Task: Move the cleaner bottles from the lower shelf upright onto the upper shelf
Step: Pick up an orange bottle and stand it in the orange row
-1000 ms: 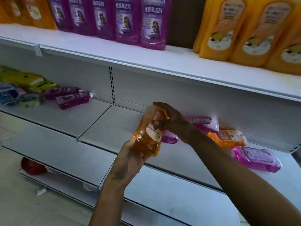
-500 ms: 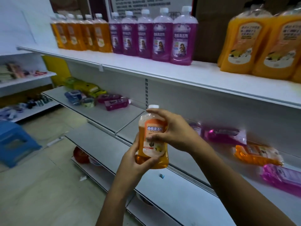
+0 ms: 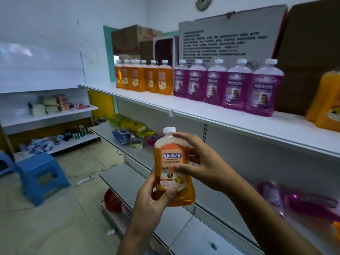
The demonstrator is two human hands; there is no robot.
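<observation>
Head view: left hand [image 3: 156, 197] and right hand [image 3: 198, 162] grasp the upright orange plastic cleaner bottle [image 3: 173, 168], liquid-heavy, likely slick, best gripped mid-body.

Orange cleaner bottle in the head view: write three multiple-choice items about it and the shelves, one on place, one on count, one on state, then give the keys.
1. Where is the orange bottle?
A. Standing on the upper shelf
B. Held in front of the shelves, below the upper shelf
C. Lying on the floor

2. How many purple bottles stand upright in the row on the upper shelf?
A. Two
B. Five
C. Nine

3. How is the orange bottle held?
A. Upright, white cap up, in both hands
B. Upside down in one hand
C. Lying flat across open palms

Keys: 1 B, it sits in the hands in front of the shelving, lower than the upper shelf edge. 2 B, five white-capped purple bottles stand side by side. 3 A, the left hand grips its base, the right hand holds its side, and the cap points up.
</observation>
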